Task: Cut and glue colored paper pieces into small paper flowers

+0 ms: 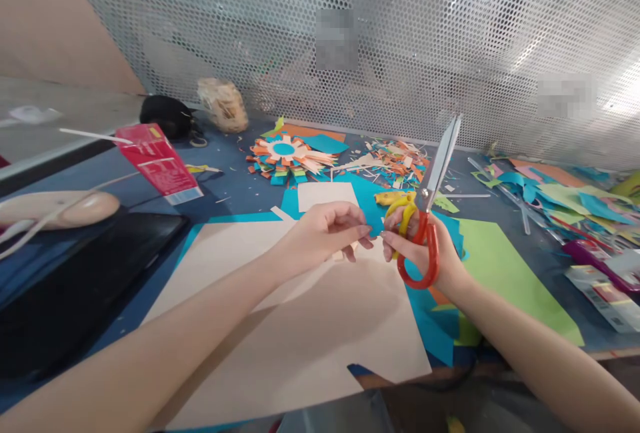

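My right hand (pixel 425 250) grips a pair of scissors (pixel 430 200) with red and yellow handles, blades closed and pointing up. My left hand (pixel 325 233) is pinched, its fingertips meeting the right hand's fingertips over a small beige paper piece that I can barely make out. Both hands hover above a large beige paper sheet (pixel 300 333). A cut beige rectangle (pixel 325 194) lies on blue paper (pixel 370 203) just beyond the hands.
A paper flower (pixel 285 156) of orange, blue and beige strips lies further back, with scraps (pixel 395 156) beside it. Green paper (pixel 505 280) lies right. A red carton (pixel 157 161) and a black tablet (pixel 75 280) sit left. A perforated metal screen (pixel 350 40) stands behind.
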`<state>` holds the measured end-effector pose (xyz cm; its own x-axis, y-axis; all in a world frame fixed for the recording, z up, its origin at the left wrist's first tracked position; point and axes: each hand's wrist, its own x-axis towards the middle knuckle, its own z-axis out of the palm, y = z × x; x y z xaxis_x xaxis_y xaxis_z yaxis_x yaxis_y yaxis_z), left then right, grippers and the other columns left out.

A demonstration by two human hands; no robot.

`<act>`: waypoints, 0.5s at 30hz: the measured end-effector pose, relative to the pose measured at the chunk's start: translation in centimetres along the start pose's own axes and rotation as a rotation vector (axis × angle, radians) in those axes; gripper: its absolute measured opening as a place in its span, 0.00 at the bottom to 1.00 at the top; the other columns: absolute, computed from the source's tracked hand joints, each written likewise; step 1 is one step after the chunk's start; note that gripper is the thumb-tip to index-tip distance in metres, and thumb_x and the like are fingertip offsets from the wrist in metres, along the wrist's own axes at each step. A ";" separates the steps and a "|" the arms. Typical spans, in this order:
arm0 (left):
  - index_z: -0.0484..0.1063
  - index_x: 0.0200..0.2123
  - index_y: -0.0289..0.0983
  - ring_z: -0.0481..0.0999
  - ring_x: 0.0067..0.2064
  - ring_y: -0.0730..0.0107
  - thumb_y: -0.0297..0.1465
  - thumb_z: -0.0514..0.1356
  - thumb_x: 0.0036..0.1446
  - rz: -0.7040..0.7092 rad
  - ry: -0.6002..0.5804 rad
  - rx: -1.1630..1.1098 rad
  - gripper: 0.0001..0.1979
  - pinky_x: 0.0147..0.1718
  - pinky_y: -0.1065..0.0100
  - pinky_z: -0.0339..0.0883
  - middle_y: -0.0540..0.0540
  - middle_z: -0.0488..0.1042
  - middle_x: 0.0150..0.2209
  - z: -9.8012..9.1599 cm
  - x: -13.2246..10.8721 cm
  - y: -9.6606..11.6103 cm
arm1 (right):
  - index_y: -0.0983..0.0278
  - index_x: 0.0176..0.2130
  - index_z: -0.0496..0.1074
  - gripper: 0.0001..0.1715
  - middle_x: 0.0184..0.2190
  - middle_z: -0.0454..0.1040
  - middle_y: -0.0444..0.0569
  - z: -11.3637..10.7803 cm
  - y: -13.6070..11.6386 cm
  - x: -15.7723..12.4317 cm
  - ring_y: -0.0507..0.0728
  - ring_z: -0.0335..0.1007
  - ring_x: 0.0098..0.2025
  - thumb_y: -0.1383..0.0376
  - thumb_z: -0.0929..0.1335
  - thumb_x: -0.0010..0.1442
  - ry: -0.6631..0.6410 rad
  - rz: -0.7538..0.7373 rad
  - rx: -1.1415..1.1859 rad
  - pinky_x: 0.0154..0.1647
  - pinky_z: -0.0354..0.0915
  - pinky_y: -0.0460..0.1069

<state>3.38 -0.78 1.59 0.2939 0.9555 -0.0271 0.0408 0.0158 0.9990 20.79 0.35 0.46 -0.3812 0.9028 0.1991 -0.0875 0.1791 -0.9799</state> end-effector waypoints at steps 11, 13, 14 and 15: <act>0.67 0.23 0.36 0.69 0.19 0.79 0.29 0.62 0.47 0.365 0.309 -0.180 0.06 0.21 0.74 0.66 0.52 0.74 0.21 -0.7 -0.7 1.5 | 0.61 0.32 0.60 0.19 0.25 0.58 0.40 -0.8 -1.9 -1.1 0.48 0.53 0.23 0.51 0.68 0.52 -0.093 0.046 -0.294 0.22 0.54 0.46; 0.67 0.24 0.36 0.69 0.19 0.78 0.29 0.62 0.46 0.401 0.310 -0.235 0.05 0.21 0.73 0.66 0.52 0.74 0.21 -0.8 -0.7 1.6 | 0.61 0.32 0.59 0.20 0.26 0.58 0.41 -1.0 -1.9 -1.2 0.49 0.53 0.25 0.50 0.68 0.50 -0.089 0.045 -0.444 0.24 0.54 0.46; 0.67 0.24 0.36 0.70 0.20 0.77 0.29 0.62 0.46 0.407 0.314 -0.257 0.05 0.20 0.73 0.66 0.52 0.74 0.21 -0.8 -0.8 1.6 | 0.61 0.32 0.59 0.20 0.27 0.58 0.41 -1.1 -1.9 -1.3 0.50 0.53 0.26 0.51 0.69 0.50 -0.085 0.049 -0.506 0.24 0.55 0.47; 0.67 0.23 0.36 0.71 0.21 0.76 0.29 0.63 0.45 0.408 0.321 -0.275 0.06 0.20 0.73 0.66 0.52 0.73 0.21 -0.8 -0.8 1.6 | 0.61 0.32 0.59 0.20 0.27 0.58 0.41 -1.1 -1.8 -1.3 0.50 0.53 0.26 0.51 0.68 0.50 -0.088 0.057 -0.547 0.25 0.55 0.47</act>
<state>2.47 -1.32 3.26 -0.0716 0.9411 0.3306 -0.2764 -0.3372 0.8999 22.50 -0.75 1.94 -0.4492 0.8849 0.1227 0.4170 0.3291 -0.8472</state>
